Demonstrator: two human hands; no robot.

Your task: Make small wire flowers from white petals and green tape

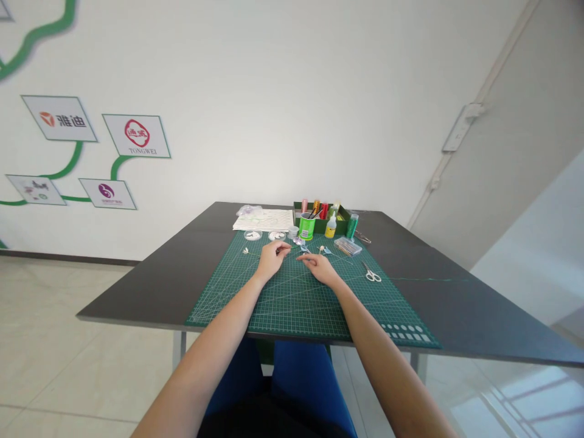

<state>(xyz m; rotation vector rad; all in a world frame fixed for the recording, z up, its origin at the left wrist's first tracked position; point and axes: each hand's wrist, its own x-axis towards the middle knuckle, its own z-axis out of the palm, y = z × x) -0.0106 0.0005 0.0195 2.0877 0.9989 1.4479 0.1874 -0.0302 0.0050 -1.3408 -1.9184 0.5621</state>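
My left hand [272,258] rests on the green cutting mat [292,304], fingers pinched on a thin wire stem [253,253] that runs left to a small white bead flower. My right hand [320,267] lies on the mat a little to the right, fingertips closed near the middle; whether it grips the wire I cannot tell. Small blue and white bead pieces [314,249] lie just beyond both hands.
White scissors [372,275] lie right of my right hand. Behind stand two small dishes [264,235], a green cup [307,226], a yellow glue bottle [331,227], a green organiser box [337,214], a clear bead case [347,246] and white sheets [264,219]. The dark table [150,286] ends near my blue-clad knees.
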